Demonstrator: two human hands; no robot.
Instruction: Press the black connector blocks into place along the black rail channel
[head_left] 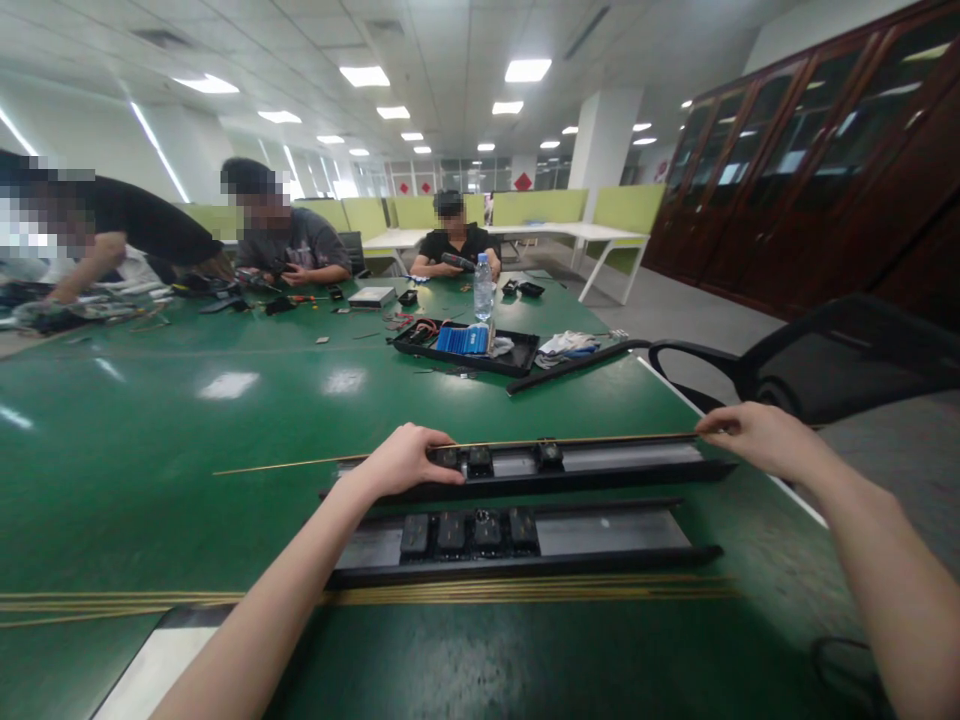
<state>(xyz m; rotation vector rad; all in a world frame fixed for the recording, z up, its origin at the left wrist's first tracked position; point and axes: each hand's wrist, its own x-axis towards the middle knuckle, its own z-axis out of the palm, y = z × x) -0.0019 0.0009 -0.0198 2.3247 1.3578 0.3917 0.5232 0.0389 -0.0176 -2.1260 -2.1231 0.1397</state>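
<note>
A long thin brass-coloured rod [289, 465] runs along the back edge of the farther black-walled metal channel [630, 458]. My left hand [405, 462] is closed across this channel, with thumb on the near side and fingers by the rod at the far side. Between them shows a small black block; others, such as this black block [550, 455], sit in the channel. My right hand [739, 428] pinches the rod near the channel's right end. Closer to me lies a second channel [607, 535] holding a row of several black blocks [451, 535].
Several brass-coloured rods [540, 590] lie along the near side of the green table [187, 530]. Beyond are a black tray [525, 350] with blue material, a water bottle [482, 290], gloves [568, 346] and a black strip [577, 368]. Other people work at the far side. An office chair [825, 360] stands right.
</note>
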